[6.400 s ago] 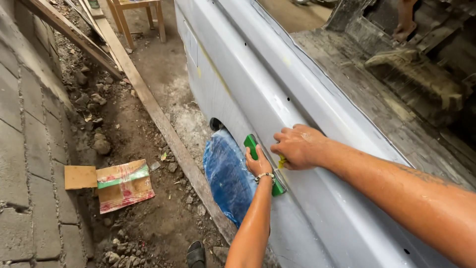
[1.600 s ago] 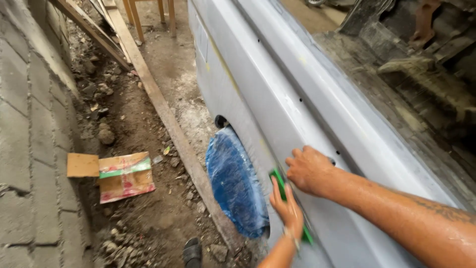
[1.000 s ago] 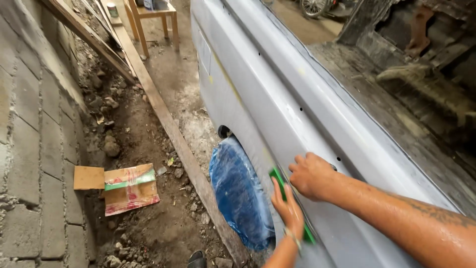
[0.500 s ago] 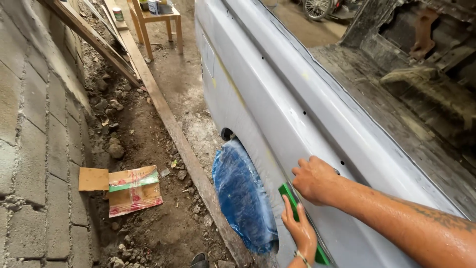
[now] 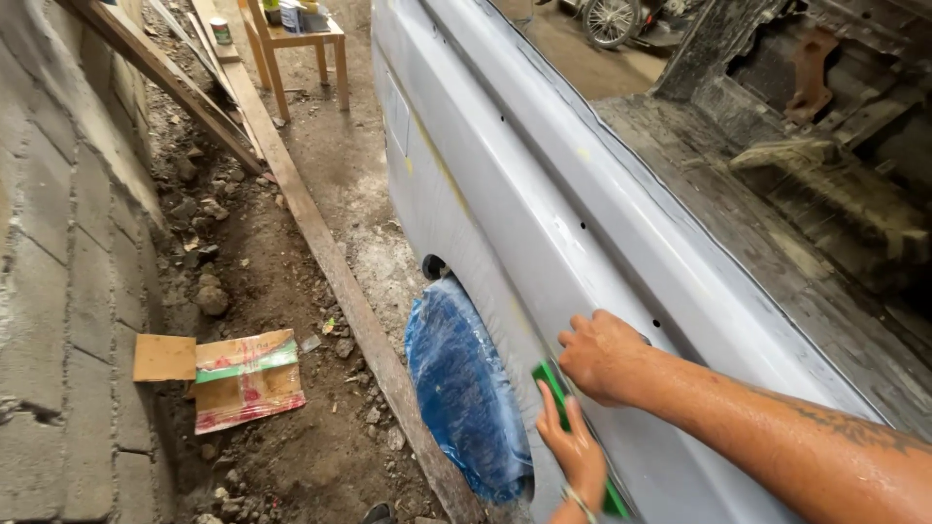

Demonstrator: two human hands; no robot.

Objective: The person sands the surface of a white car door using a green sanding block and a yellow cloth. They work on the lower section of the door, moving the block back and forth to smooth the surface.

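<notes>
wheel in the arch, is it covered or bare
Covered: blue plastic sheeting is spread over the wheel in the arch of the grey vehicle panel; only a dark sliver shows at its top.
</notes>
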